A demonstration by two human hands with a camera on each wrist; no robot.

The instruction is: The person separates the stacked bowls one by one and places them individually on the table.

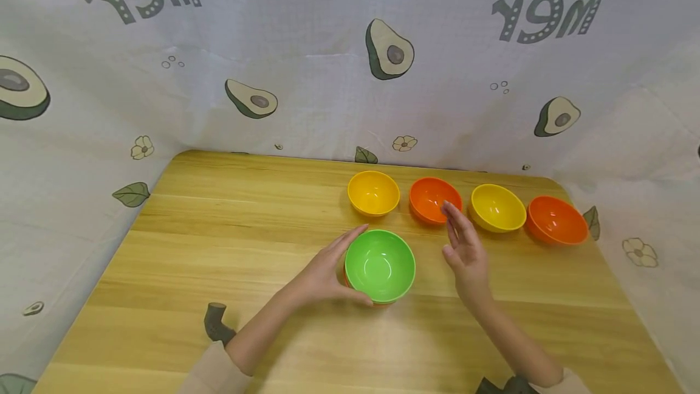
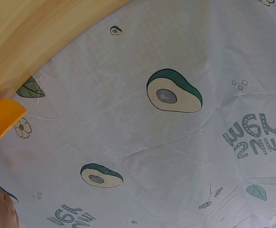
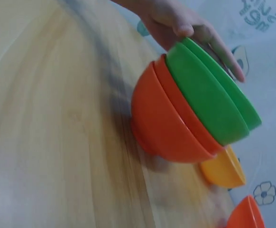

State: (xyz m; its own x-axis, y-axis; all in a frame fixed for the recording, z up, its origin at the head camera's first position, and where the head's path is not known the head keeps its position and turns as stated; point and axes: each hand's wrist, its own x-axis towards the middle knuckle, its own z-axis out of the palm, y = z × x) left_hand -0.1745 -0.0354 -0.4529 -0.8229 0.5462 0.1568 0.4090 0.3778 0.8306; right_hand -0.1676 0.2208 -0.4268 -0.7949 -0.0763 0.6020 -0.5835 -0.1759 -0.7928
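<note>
A stack of nested bowls stands on the wooden table: a green bowl [image 1: 380,266] on top, another green one below it, and two orange bowls [image 3: 164,116] at the bottom, seen in the right wrist view. My left hand [image 1: 328,275] spreads around the stack's left side, fingers behind and thumb in front, both extended. In the right wrist view its thumb is right at the green rim. To the right of the stack, my right hand [image 1: 469,257] is raised with nothing in it, fingers straight. Its fingertips overlap an orange bowl [image 1: 429,202] in the head view.
Along the table's back right runs a row of bowls: an amber one [image 1: 374,194], the orange one, a yellow one [image 1: 496,208] and an orange one [image 1: 556,222] at the far right. A printed avocado cloth [image 1: 306,29] hangs behind the wooden table [image 1: 180,248].
</note>
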